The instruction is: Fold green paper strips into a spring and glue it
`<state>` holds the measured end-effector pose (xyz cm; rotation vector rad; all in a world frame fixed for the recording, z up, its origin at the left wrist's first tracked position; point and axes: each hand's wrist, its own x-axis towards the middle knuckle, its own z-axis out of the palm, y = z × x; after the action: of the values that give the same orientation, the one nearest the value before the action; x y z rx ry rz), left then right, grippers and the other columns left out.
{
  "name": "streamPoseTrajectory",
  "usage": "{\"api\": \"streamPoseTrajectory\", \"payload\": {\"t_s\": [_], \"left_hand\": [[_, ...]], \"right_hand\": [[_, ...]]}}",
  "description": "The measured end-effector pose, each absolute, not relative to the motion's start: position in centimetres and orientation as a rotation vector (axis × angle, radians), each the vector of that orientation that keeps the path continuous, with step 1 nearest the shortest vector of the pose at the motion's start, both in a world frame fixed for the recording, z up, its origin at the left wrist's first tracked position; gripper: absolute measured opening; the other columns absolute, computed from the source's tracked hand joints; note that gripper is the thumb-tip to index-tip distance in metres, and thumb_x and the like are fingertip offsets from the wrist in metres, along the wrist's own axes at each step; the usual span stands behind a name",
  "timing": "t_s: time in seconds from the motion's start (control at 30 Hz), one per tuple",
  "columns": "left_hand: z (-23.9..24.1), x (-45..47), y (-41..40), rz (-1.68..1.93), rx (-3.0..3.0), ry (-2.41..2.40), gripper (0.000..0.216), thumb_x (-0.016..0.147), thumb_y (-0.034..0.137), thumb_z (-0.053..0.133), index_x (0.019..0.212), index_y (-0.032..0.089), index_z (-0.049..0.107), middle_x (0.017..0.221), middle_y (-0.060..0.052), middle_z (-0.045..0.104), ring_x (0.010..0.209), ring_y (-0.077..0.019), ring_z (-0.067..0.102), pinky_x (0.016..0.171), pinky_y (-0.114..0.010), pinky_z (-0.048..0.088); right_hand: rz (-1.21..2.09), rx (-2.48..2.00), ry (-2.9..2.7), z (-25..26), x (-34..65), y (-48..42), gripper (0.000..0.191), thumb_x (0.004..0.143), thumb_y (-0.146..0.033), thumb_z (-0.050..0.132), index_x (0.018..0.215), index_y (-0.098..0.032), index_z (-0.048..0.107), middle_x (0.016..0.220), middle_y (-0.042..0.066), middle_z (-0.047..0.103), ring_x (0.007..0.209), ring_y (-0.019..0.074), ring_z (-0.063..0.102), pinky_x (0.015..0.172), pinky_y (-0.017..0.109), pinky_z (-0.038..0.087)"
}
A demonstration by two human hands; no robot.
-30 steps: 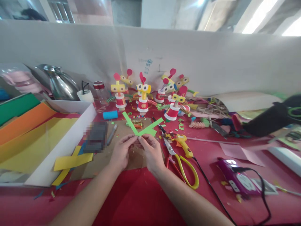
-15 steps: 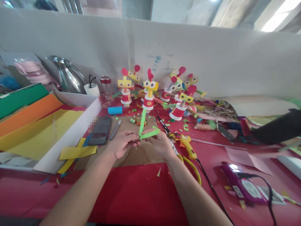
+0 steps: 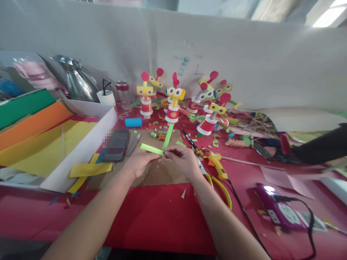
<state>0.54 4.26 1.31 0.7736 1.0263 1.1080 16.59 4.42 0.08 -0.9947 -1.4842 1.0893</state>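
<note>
Two light green paper strips (image 3: 168, 137) meet at a corner between my hands, one pointing away from me and one lying toward the left. My left hand (image 3: 141, 161) is closed, pinching the strips near their joint. On the other side, my right hand (image 3: 183, 159) pinches the same corner with thumb and fingertips. Below them is a brown cardboard mat (image 3: 154, 175). Just beyond my hands lie small folded paper springs (image 3: 162, 135) in striped colours. Another green paper piece (image 3: 180, 143) lies behind my right hand.
Paper-cup figures (image 3: 172, 113) with springy arms stand at the back. Left are a white box (image 3: 104, 124) of coloured paper, a phone (image 3: 116, 146) and a grey pen (image 3: 133, 144). A yellow glue gun (image 3: 218, 165) with a cord and a purple device (image 3: 282, 211) lie right.
The strip that pointed right from the corner now points left. My right fingers have moved onto the corner, and the view has shifted slightly.
</note>
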Motion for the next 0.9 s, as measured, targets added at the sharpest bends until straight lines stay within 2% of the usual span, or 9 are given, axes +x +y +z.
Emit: {"api": "streamPoseTrajectory", "payload": {"t_s": [0.27, 0.47, 0.63, 0.8, 0.9], "left_hand": [[1.6, 0.3, 4.0, 1.076, 0.912, 0.949, 0.015, 0.056, 0.011, 0.073, 0.071, 0.012, 0.073, 0.07, -0.006, 0.071, 0.065, -0.0143, 0.063, 0.065, -0.026, 0.049], [1.3, 1.2, 3.8, 1.125, 0.889, 0.899, 0.021, 0.06, 0.017, 0.078, 0.081, 0.014, 0.074, 0.077, -0.005, 0.073, 0.071, -0.0148, 0.064, 0.07, -0.027, 0.048], [1.1, 2.0, 3.8, 1.196, 0.839, 0.939, 0.021, 0.059, 0.024, 0.08, 0.075, 0.013, 0.074, 0.072, -0.005, 0.072, 0.065, -0.0123, 0.061, 0.067, -0.025, 0.047], [0.9, 2.2, 3.7, 1.251, 0.774, 1.004, 0.022, 0.056, 0.029, 0.081, 0.07, 0.013, 0.073, 0.066, -0.004, 0.07, 0.061, -0.0127, 0.059, 0.063, -0.026, 0.045], [0.7, 2.3, 3.6, 1.26, 0.775, 1.026, 0.02, 0.056, 0.029, 0.081, 0.067, 0.014, 0.072, 0.065, -0.003, 0.07, 0.061, -0.0129, 0.059, 0.062, -0.025, 0.044]], "right_hand": [[1.077, -0.995, -1.465, 0.2, 16.9, 4.5, 0.009, 0.075, -0.032, 0.069, 0.079, -0.025, 0.072, 0.076, 0.001, 0.068, 0.073, 0.0181, 0.061, 0.071, 0.032, 0.049], [1.025, -1.012, -1.416, -0.1, 16.6, 4.7, 0.007, 0.074, -0.028, 0.068, 0.077, -0.023, 0.071, 0.076, 0.002, 0.069, 0.073, 0.0183, 0.063, 0.07, 0.031, 0.049], [1.073, -0.983, -1.336, -0.6, 16.4, 4.7, 0.008, 0.075, -0.028, 0.069, 0.079, -0.022, 0.067, 0.076, 0.001, 0.067, 0.071, 0.0162, 0.062, 0.069, 0.028, 0.049], [1.275, -0.913, -1.167, -0.6, 15.8, 4.4, 0.021, 0.076, -0.035, 0.068, 0.09, -0.021, 0.066, 0.085, 0.002, 0.069, 0.074, 0.0151, 0.065, 0.074, 0.029, 0.053], [1.364, -0.885, -1.159, -0.6, 15.6, 4.2, 0.023, 0.076, -0.037, 0.068, 0.089, -0.019, 0.067, 0.081, 0.002, 0.069, 0.071, 0.0148, 0.066, 0.075, 0.031, 0.054]]}}
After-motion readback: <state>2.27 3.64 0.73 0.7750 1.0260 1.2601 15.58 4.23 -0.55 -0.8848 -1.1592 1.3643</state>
